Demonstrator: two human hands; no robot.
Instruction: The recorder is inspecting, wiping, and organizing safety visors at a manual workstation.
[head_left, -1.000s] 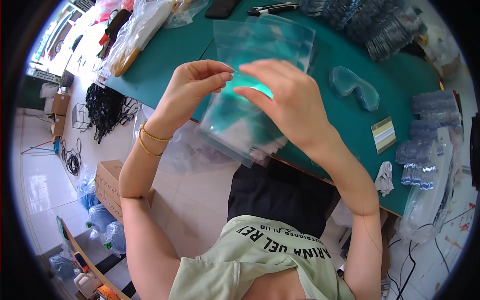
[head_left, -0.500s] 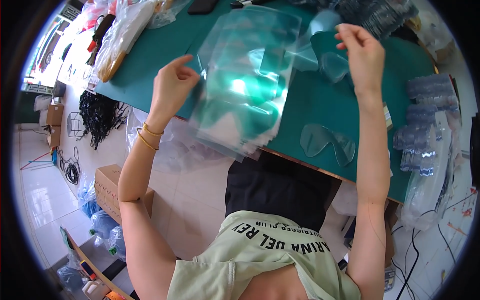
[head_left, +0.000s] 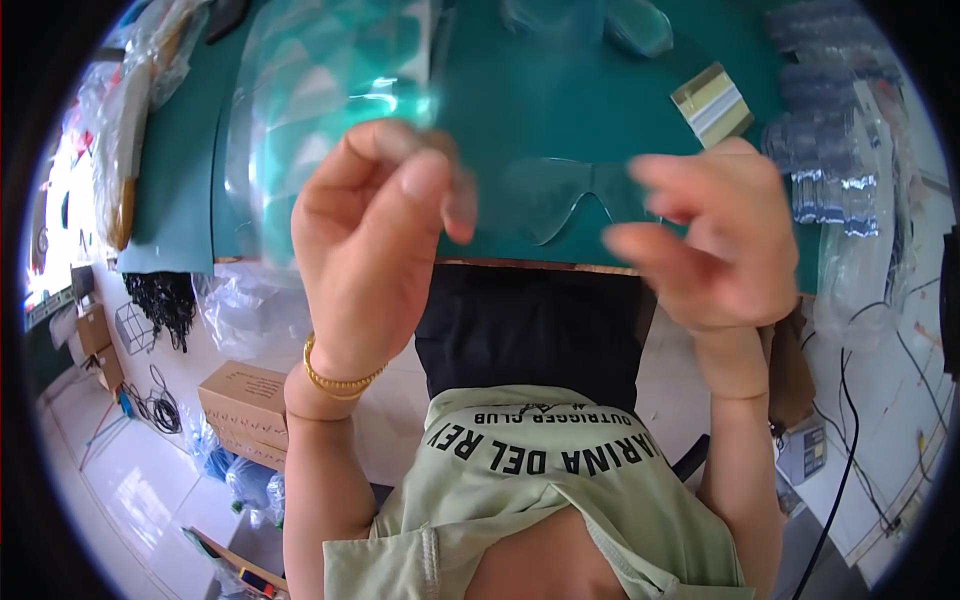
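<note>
My left hand point(head_left: 375, 235), a gold bracelet at its wrist, is raised near the table's front edge. Its fingers curl toward the thumb and blur at the tips; what they hold, if anything, I cannot make out. To the right, my right hand point(head_left: 715, 240) is up with thumb and fingers apart and nothing visible between them. Between the hands, a clear goggle-shaped lens point(head_left: 560, 190) lies on the green tabletop point(head_left: 500, 110), partly behind the right fingertips. Left of it, a stack of transparent plastic sheets point(head_left: 325, 75) is partly covered by my left hand.
A small yellowish block point(head_left: 712, 105) sits behind my right hand. More clear lens pieces point(head_left: 640, 28) lie at the back. Stacks of clear plastic point(head_left: 830, 140) line the right edge. Plastic-wrapped items point(head_left: 125, 130) are at the left; a cardboard box point(head_left: 243, 405) stands below.
My hands have come closer to the camera, down from the far part of the table. The view has shifted, so the sheet stack now appears further left and the yellowish block shows fully.
</note>
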